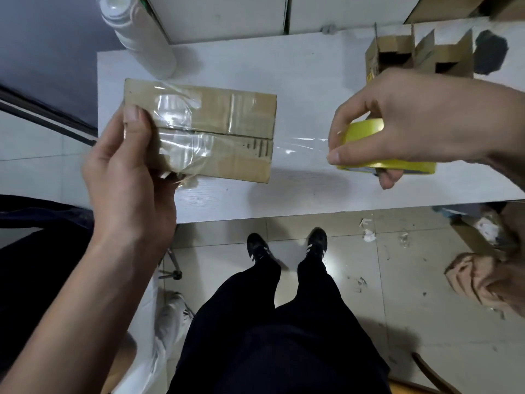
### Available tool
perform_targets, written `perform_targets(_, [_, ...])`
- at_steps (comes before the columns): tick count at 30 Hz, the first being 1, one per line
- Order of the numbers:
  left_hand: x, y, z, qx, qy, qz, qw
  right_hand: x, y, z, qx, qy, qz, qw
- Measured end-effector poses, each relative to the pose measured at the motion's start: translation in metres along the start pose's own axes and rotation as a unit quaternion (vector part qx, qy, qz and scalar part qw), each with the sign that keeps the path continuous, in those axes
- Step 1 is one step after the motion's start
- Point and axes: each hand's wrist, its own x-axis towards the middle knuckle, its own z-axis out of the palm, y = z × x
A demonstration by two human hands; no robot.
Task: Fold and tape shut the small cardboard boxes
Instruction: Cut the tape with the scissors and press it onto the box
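Over white table [298, 66], L hand [133, 177] grip clamps box [210, 132]; R hand [403, 120] pinches tape roll [366, 132].

Both hands gripping: left [133, 177], right [397, 120].

White laminate table [284, 66], far-left corner: tall white plastic cylinder [139, 35], tilted. Far right: dark grey crumpled cloth [490, 51]. Tiled floor [397, 294] w/ paper scraps [369, 236]; tan crumpled fabric [477, 280] at right.
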Motion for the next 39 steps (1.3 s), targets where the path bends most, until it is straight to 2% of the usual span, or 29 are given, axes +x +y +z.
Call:
perform_targets(6, [0.006, -0.029, 0.006, -0.015, 0.036, -0.043, 0.998, 0.019, 0.013, 0.006, -0.151, 0.032, -0.01, 0.988])
perform_targets(9, [0.019, -0.062, 0.016, -0.033, 0.047, -0.098, 0.994, 0.048, 0.041, 0.02, -0.176, 0.042, 0.0, 0.983])
perform_targets(12, [0.027, -0.097, 0.022, -0.038, 0.045, -0.16, 0.985, 0.074, 0.075, 0.047, -0.172, 0.01, 0.051, 0.984])
perform_targets(15, [0.034, -0.113, 0.021, -0.018, 0.084, -0.169, 0.982, 0.091, 0.095, 0.063, -0.156, 0.013, 0.086, 0.984])
perform_targets(17, [0.04, -0.107, 0.017, -0.007, 0.123, -0.144, 0.982, 0.094, 0.097, 0.06, -0.092, -0.003, 0.074, 0.993])
perform_targets(19, [0.046, -0.097, 0.01, -0.017, 0.145, -0.125, 0.981, 0.086, 0.095, 0.049, 0.038, -0.028, 0.001, 0.999])
perform_targets(21, [0.052, -0.085, 0.0, -0.021, 0.146, -0.118, 0.982, 0.075, 0.095, 0.036, 0.227, -0.037, -0.044, 0.972])
perform_targets(22, [0.054, -0.079, -0.006, -0.01, 0.144, -0.116, 0.983, 0.07, 0.097, 0.029, 0.283, -0.048, -0.049, 0.957])
perform_targets(23, [0.053, -0.073, -0.009, 0.003, 0.135, -0.112, 0.984, 0.07, 0.103, 0.025, 0.28, -0.052, -0.046, 0.958])
perform_targets(24, [0.051, -0.068, -0.011, 0.013, 0.121, -0.106, 0.987, 0.072, 0.105, 0.023, 0.211, -0.042, -0.036, 0.976])
perform_targets(25, [0.049, -0.066, -0.011, 0.021, 0.109, -0.099, 0.989, 0.078, 0.109, 0.024, 0.083, -0.023, -0.022, 0.996])
perform_targets(26, [0.047, -0.064, -0.01, 0.026, 0.104, -0.09, 0.99, 0.086, 0.114, 0.026, -0.066, 0.013, -0.006, 0.998])
perform_targets(27, [0.045, -0.062, -0.007, 0.031, 0.105, -0.084, 0.99, 0.091, 0.117, 0.029, -0.171, 0.062, 0.02, 0.983])
perform_targets(28, [0.045, -0.06, -0.005, 0.033, 0.113, -0.084, 0.989, 0.093, 0.119, 0.029, -0.195, 0.088, 0.037, 0.976])
perform_targets(29, [0.047, -0.057, -0.005, 0.029, 0.126, -0.086, 0.988, 0.093, 0.12, 0.027, -0.16, 0.082, 0.04, 0.983])
perform_targets(32, [0.059, -0.053, -0.016, 0.017, 0.161, -0.076, 0.984, 0.084, 0.127, 0.017, 0.065, -0.031, 0.038, 0.997])
perform_targets(33, [0.062, -0.052, -0.02, 0.021, 0.163, -0.071, 0.984, 0.083, 0.13, 0.015, 0.093, -0.045, 0.039, 0.994])
perform_targets(34, [0.063, -0.052, -0.023, 0.026, 0.157, -0.064, 0.985, 0.084, 0.134, 0.014, 0.087, -0.034, 0.037, 0.995])
perform_targets(36, [0.06, -0.059, -0.02, 0.042, 0.122, -0.056, 0.99, 0.099, 0.144, 0.022, -0.017, 0.032, 0.05, 0.998])
perform_targets(39, [0.054, -0.072, -0.002, 0.048, 0.129, -0.07, 0.988, 0.127, 0.145, 0.047, -0.173, 0.117, 0.105, 0.972])
